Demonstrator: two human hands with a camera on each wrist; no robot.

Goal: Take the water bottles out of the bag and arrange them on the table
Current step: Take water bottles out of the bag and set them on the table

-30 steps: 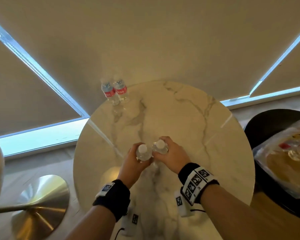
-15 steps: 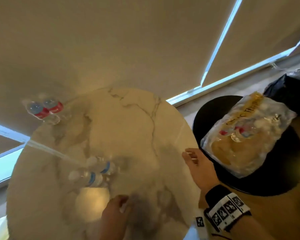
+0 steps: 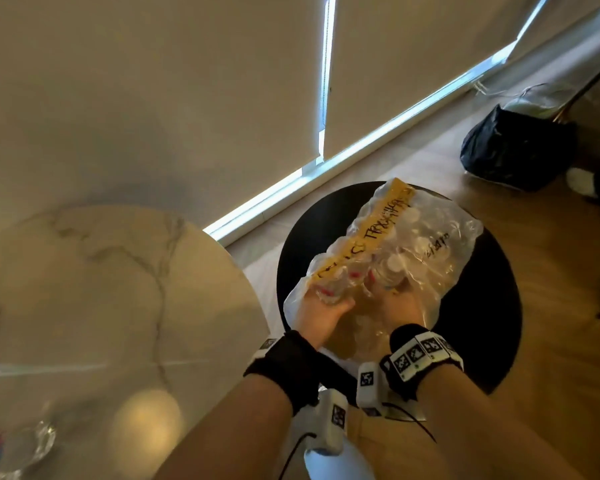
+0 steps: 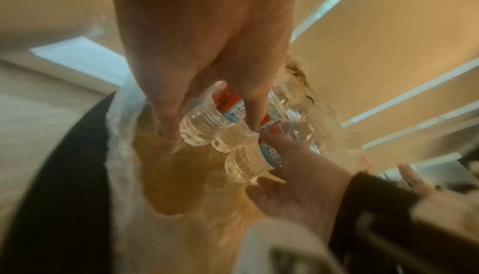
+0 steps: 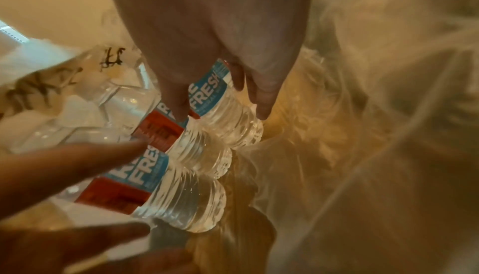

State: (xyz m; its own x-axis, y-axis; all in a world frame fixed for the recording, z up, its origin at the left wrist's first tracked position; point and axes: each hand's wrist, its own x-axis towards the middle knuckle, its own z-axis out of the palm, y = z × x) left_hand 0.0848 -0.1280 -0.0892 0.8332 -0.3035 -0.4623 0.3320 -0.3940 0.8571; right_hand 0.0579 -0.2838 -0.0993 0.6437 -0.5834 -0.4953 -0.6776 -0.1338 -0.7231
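Observation:
A clear plastic bag with a yellow strip lies on a round black stool and holds several water bottles with red-and-blue labels. Both my hands are inside its open mouth. My left hand has thumb and fingers curled round one bottle, the left one of three lying side by side. My right hand grips the bottle on the right. A third bottle lies between them. The rest of the bottles are blurred behind the plastic.
The round marble table is to the left of the stool, with a blurred bottle at its near left edge. A black bag sits on the wooden floor at far right. Window blinds run behind.
My hands let go of two bottles on the marble table and swung right into the bag on the stool. The view turned right with them.

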